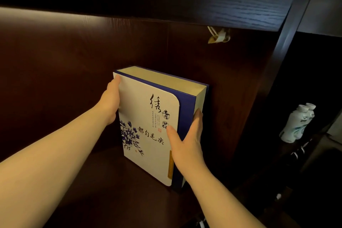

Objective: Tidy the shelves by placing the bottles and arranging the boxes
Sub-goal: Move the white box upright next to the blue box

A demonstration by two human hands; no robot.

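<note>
Boxes are the job here, and one white-and-blue box (148, 126) stands upright on the dark wooden shelf (114, 181), close to the back panel, its printed front facing out. Nearest the camera, two bare forearms reach in. The right hand (187, 142) presses flat on the box's right edge, thumb on the front, fingers along the blue side. The left hand (111, 102) lies flat against the left edge near the top. Both hands squeeze it between open palms. It looks like stiff card, probably light, with a smooth face that could slip, so gripping by the two side edges seems wise. Farther right, in a dim neighbouring shelf bay, two pale bottles (296, 124) stand together, though shadow hides their bases.
</note>
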